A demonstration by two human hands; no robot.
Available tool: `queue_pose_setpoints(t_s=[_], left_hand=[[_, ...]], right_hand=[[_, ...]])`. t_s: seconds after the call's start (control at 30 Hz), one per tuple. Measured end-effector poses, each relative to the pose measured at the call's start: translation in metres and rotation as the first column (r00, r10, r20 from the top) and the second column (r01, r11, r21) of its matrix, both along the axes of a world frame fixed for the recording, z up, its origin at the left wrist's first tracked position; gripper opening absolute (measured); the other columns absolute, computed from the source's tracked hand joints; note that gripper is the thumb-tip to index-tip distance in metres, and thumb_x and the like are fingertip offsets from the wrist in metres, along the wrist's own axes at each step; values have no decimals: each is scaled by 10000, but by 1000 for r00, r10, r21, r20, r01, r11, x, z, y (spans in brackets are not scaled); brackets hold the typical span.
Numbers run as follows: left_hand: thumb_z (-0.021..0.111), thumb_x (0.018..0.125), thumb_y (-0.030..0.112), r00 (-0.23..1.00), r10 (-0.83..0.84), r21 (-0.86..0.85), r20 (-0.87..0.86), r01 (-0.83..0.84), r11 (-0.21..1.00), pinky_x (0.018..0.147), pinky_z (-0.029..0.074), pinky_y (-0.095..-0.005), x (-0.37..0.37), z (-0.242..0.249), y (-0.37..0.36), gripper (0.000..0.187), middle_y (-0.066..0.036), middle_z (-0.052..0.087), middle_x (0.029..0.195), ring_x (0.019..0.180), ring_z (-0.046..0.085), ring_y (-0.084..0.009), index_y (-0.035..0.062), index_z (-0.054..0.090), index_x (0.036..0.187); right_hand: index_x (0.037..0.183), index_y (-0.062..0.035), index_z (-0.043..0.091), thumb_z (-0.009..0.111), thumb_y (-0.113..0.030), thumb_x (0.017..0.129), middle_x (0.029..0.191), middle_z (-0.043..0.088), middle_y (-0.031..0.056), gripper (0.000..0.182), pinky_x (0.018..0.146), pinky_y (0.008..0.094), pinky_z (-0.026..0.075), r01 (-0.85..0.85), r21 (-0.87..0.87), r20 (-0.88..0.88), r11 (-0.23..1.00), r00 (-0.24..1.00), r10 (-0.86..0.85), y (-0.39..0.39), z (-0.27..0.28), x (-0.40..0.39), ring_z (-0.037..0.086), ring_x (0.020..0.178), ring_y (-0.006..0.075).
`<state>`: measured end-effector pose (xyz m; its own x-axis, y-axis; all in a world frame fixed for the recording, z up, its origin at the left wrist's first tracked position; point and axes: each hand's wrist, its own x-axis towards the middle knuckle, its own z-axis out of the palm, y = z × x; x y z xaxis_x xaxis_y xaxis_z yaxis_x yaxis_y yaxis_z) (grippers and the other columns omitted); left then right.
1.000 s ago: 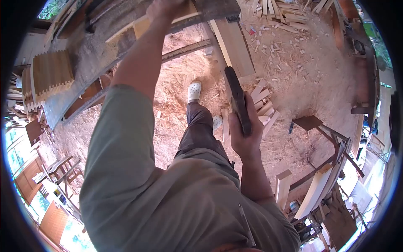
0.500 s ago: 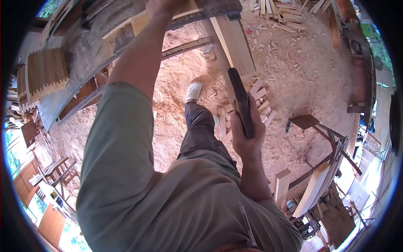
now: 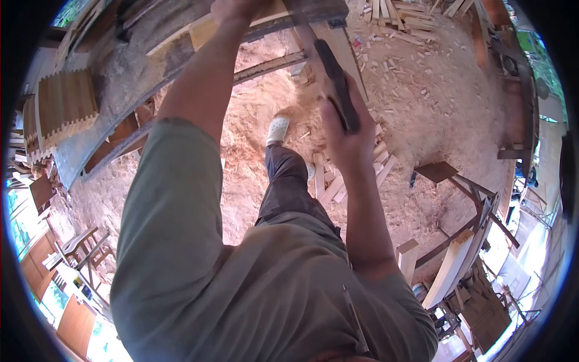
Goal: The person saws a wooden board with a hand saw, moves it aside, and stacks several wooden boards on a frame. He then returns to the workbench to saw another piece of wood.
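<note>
A hand saw (image 3: 333, 75) with a long dark handle is held in my right hand (image 3: 351, 136), the fingers wrapped round the handle. Its thin grey blade, smeared by motion, runs up to the wooden piece (image 3: 268, 18) at the bench edge. My left hand (image 3: 235, 9) rests at that piece near the top of the view. The left fingers are cut off by the frame's edge, so their grip is hidden. Just right of the blade, a wide pale board (image 3: 344, 51) slopes down from the bench.
The dusty workbench (image 3: 136, 66) stretches to the left, carrying a stack of finger-jointed panels (image 3: 66, 102). Offcuts (image 3: 386, 160) and sawdust cover the floor around my shoe (image 3: 277, 130). A wooden stand (image 3: 437, 172) and leaning planks (image 3: 449, 268) stand at the right.
My right hand and the saw have moved up and away from my body, toward the bench. The left hand stays in nearly the same place.
</note>
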<state>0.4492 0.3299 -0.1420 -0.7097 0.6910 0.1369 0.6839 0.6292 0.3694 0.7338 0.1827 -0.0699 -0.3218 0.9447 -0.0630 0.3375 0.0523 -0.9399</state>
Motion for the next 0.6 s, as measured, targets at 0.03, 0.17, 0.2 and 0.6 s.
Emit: queue_pose_setpoints(t_s=[0.03, 0.17, 0.2, 0.6], left_hand=[[598, 743, 751, 1000, 1, 17, -4, -1, 1000, 857, 538, -434, -1, 1, 2, 770, -208, 710, 1001, 984, 680, -342, 22, 737, 951], [606, 754, 728, 1000, -24, -56, 6, 24, 998, 844, 540, -438, -2, 4, -2, 729, -207, 714, 956, 958, 685, -350, 33, 746, 922], [606, 758, 722, 999, -25, -30, 24, 26, 999, 841, 540, -439, -1, 4, -3, 716, -208, 714, 944, 954, 686, -351, 37, 750, 909], [504, 732, 840, 998, -57, -187, 14, 59, 981, 837, 538, -424, -10, -5, 0, 819, -185, 717, 1014, 998, 687, -337, 95, 763, 954]], right_hand=[[1369, 55, 454, 614, -103, 919, 1071, 684, 151, 503, 786, 271, 515, -25, 20, -3, 999, 1000, 25, 11, -1, -7, 665, 941, 136], [1362, 61, 456, 611, -99, 917, 1105, 674, 163, 498, 813, 282, 514, -4, -80, -43, 997, 999, 1, -6, 3, 11, 667, 975, 166], [1361, 61, 457, 612, -100, 917, 1113, 672, 167, 497, 828, 286, 512, -1, -1, -44, 1000, 999, 1, -20, -1, 26, 666, 993, 179], [1378, -15, 474, 649, -141, 904, 1041, 686, 157, 520, 816, 291, 515, -33, 25, -83, 999, 996, 35, 17, -8, -4, 668, 970, 174]])
